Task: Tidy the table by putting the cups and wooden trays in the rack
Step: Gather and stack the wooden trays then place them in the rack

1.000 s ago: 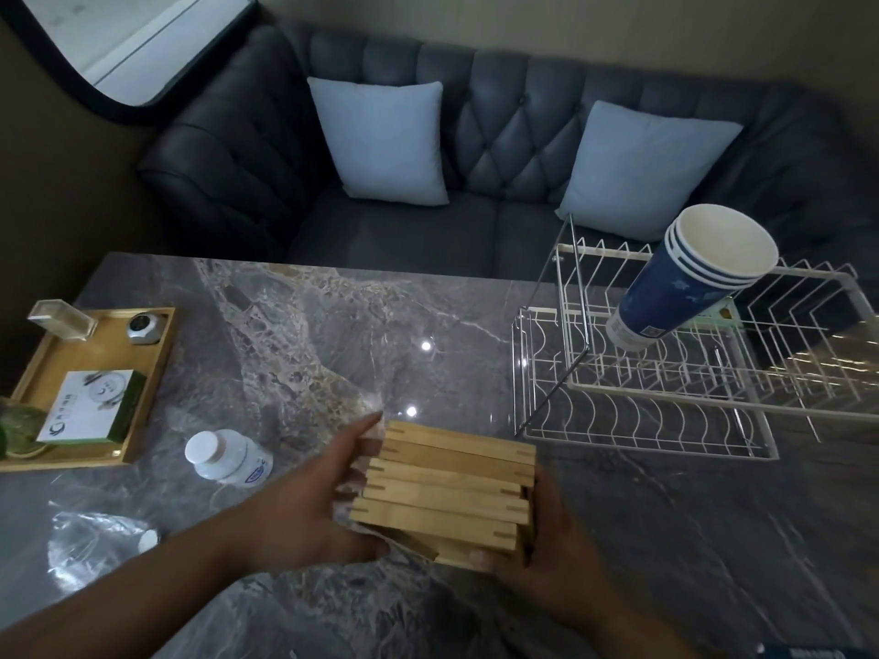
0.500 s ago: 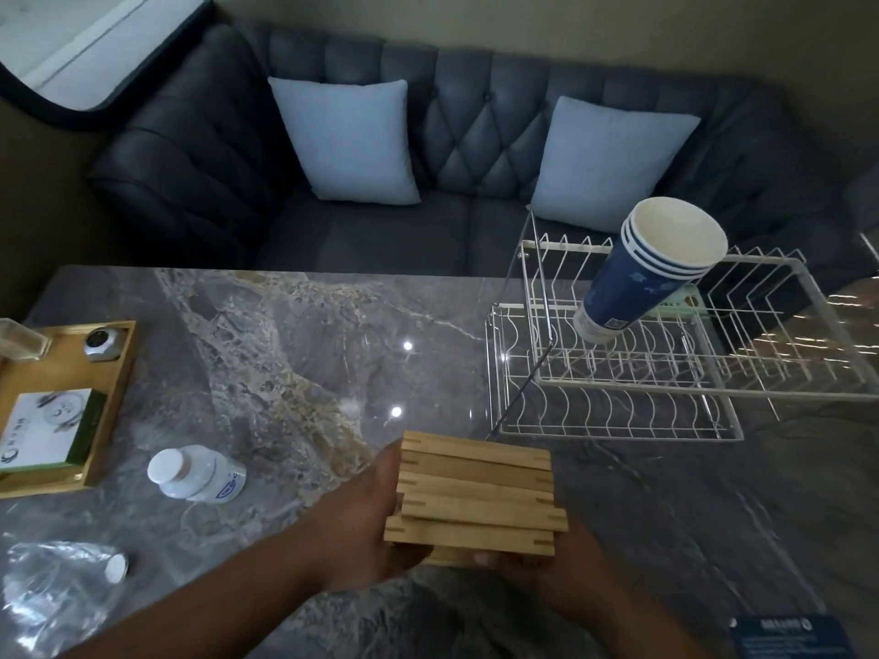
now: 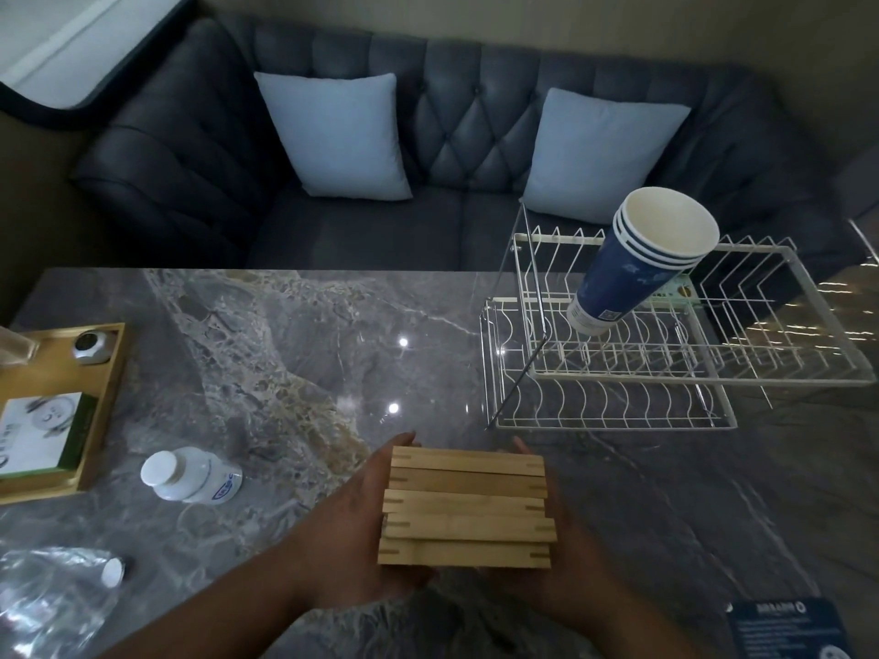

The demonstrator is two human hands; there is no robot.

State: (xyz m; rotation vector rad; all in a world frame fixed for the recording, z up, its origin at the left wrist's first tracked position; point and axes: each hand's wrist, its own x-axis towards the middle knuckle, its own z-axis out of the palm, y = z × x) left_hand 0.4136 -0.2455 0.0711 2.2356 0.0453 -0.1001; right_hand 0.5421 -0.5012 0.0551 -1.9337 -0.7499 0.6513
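Observation:
A stack of several small wooden trays (image 3: pixel 468 508) is held above the marble table (image 3: pixel 295 354) near its front edge. My left hand (image 3: pixel 354 530) grips the stack's left side and my right hand (image 3: pixel 578 558) supports its right side and underside. The white wire rack (image 3: pixel 613 401) stands at the back right, just beyond the stack. A nested stack of blue paper cups (image 3: pixel 637 259) leans tilted in the rack's upper tier, mouth up and to the right.
A larger wooden tray (image 3: pixel 102 411) with a box and small items sits at the left edge. A white bottle (image 3: pixel 190 475) lies on its side left of my hands. Crumpled plastic wrap (image 3: pixel 47 592) is front left. A blue card (image 3: pixel 789 627) lies front right. A sofa stands behind.
Both hands have carried the stack of wooden trays slightly to the right, toward the rack. The grip is unchanged.

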